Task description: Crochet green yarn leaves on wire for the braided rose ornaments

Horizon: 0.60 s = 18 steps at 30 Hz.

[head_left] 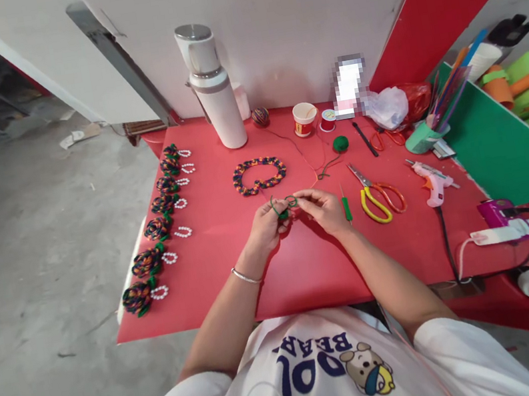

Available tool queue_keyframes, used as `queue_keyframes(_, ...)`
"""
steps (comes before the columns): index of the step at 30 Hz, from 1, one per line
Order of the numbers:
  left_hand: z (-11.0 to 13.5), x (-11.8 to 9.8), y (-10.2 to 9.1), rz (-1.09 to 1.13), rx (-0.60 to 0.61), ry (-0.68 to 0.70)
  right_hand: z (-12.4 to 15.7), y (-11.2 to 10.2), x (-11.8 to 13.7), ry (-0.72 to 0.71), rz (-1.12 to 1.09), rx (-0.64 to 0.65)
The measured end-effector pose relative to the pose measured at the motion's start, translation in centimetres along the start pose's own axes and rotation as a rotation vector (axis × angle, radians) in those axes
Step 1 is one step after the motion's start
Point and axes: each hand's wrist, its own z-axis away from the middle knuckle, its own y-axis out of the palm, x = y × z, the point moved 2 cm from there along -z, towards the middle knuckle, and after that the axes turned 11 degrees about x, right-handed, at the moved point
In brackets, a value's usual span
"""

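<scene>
Over the middle of the red table [306,265], my left hand [266,225] and my right hand [322,210] meet, both pinched on a thin green cord [282,205] looped between the fingertips. A small green knotted piece hangs at the left fingertips. The cord runs back towards a green yarn ball [340,143]. A multicoloured braided ring [259,175] lies just beyond the hands. A silver bangle [246,275] is on my left wrist.
Several braided flowers with white bead loops [155,228] line the table's left edge. A white thermos [213,88], small cups [304,118], scissors [374,196], a green-handled tool [345,205], a glue gun [432,182] and a power strip [508,231] are around.
</scene>
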Motion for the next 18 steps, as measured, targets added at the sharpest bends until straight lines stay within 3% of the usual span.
queue_keyframes(10,0.07,0.42,-0.02,-0.061,-0.002,0.024,-0.41,-0.12,-0.81,-0.065,0.039,0.001)
queue_keyframes(18,-0.13,0.79,-0.30,-0.111,0.060,-0.006,-0.53,-0.98,-0.12,-0.075,0.205,-0.222)
